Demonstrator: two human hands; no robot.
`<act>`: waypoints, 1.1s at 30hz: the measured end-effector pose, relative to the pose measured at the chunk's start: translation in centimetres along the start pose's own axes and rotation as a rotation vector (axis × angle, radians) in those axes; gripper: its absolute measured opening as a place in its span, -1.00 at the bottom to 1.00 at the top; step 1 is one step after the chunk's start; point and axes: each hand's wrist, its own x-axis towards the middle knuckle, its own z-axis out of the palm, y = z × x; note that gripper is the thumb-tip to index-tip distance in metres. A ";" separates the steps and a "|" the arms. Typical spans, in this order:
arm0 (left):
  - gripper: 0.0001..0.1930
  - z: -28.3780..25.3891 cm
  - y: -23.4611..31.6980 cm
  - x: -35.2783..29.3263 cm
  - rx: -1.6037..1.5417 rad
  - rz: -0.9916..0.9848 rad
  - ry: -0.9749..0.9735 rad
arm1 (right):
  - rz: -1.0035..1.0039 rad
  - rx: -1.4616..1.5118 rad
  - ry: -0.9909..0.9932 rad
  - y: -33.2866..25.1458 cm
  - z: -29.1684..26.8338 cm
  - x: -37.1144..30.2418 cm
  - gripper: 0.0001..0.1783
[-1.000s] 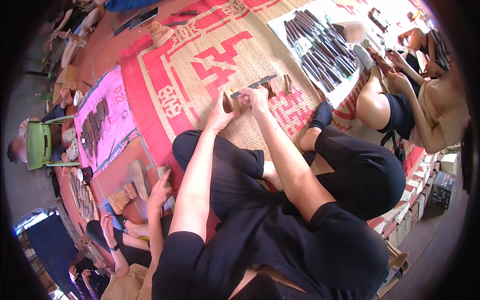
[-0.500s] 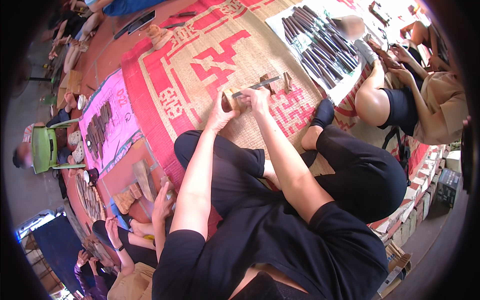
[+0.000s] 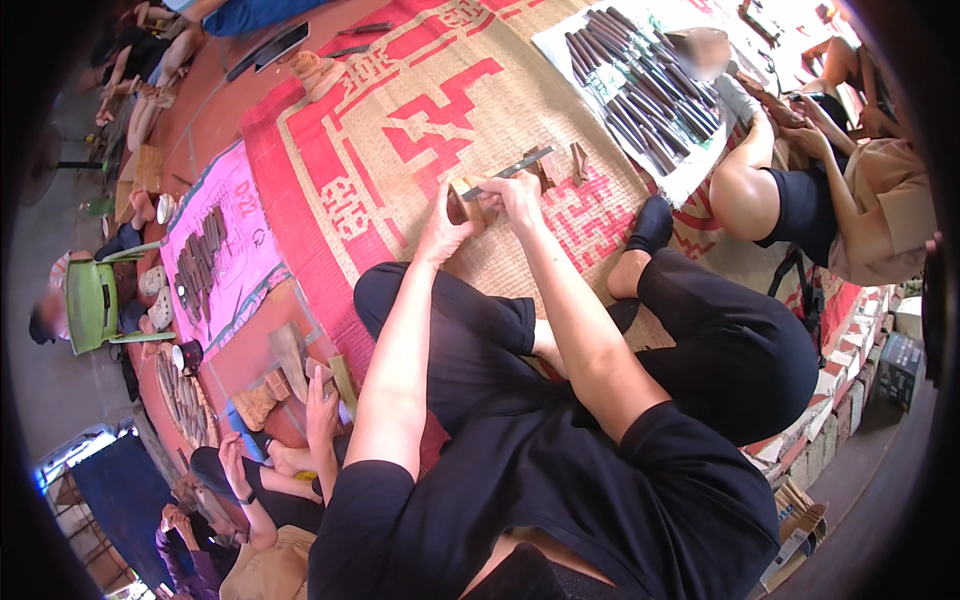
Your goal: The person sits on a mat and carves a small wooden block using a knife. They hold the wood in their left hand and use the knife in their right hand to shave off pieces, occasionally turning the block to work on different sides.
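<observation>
My left hand [image 3: 446, 228] is closed around a small pale wooden block [image 3: 460, 200] and keeps it on the woven mat [image 3: 410, 130] in front of my crossed legs. In my right hand [image 3: 514, 196] is a flat grey metal bar [image 3: 530, 161], like a file. Its near end lies across the top of the block, and its far end sticks out past my fingers to the upper right. Fingers partly hide the block and the bar's middle. Just beyond the bar lie small brown wooden pieces [image 3: 579, 163].
Many dark-handled tools [image 3: 640, 95] lie on a white sheet at the upper right, beside a seated person [image 3: 850, 200]. On the left are a pink sheet [image 3: 235, 215] with more tools, wood blocks [image 3: 285, 355] and a co-worker's raised hand [image 3: 322, 405]. A carved wooden figure [image 3: 318, 73] stands on the mat's far edge.
The metal bar has shifted slightly down and to the left across the block with my right hand. At the lower left, the co-worker's hand has moved.
</observation>
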 end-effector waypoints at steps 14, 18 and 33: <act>0.08 -0.2 -0.5 0.2 0.010 -0.002 -0.011 | -0.101 -0.170 0.112 -0.1 -0.2 0.3 -0.89; 0.08 -0.3 -0.1 -0.1 0.035 0.000 0.005 | -0.009 0.058 0.015 -0.2 -1.3 0.3 -0.90; 0.05 -0.3 -0.1 0.1 -0.146 0.006 -0.060 | 0.023 0.082 -0.079 -0.9 0.0 -1.6 -0.89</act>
